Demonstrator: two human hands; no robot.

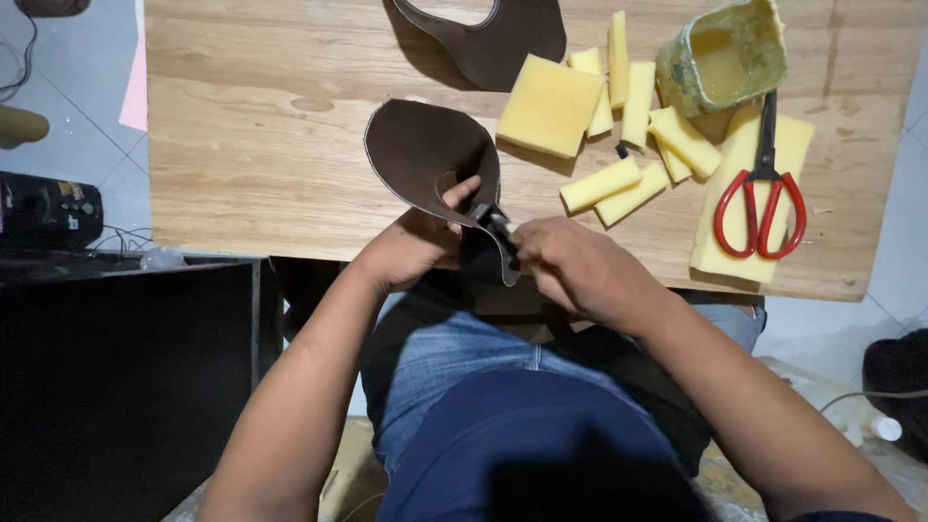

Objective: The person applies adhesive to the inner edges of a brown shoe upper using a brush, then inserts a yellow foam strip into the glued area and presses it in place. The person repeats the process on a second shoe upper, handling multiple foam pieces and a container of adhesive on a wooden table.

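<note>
So the person sits at the near edge of a wooden surface (pixel 251 126), working a curved dark brown leather piece (pixel 420 155) that sticks up over that edge. The left hand (pixel 411 246) grips the leather from below, thumb hooked up over its inner edge, fingers closed on it. Just beside it, the right hand (pixel 570 266) has its fingers pinched shut on a small dark tool or clip (pixel 493 220) pressed against the leather's lower end; can't tell exactly what that thing is.

Further right on the surface there's a second brown leather piece (pixel 493 39) at the far edge, then a scatter of yellow foam blocks (pixel 551 104) and strips. A grubby glue-stained tub (pixel 720 58) sits near the far right corner, and red-handled scissors (pixel 764 193) lie on a yellow foam sheet (pixel 739 256) along the right edge.
</note>
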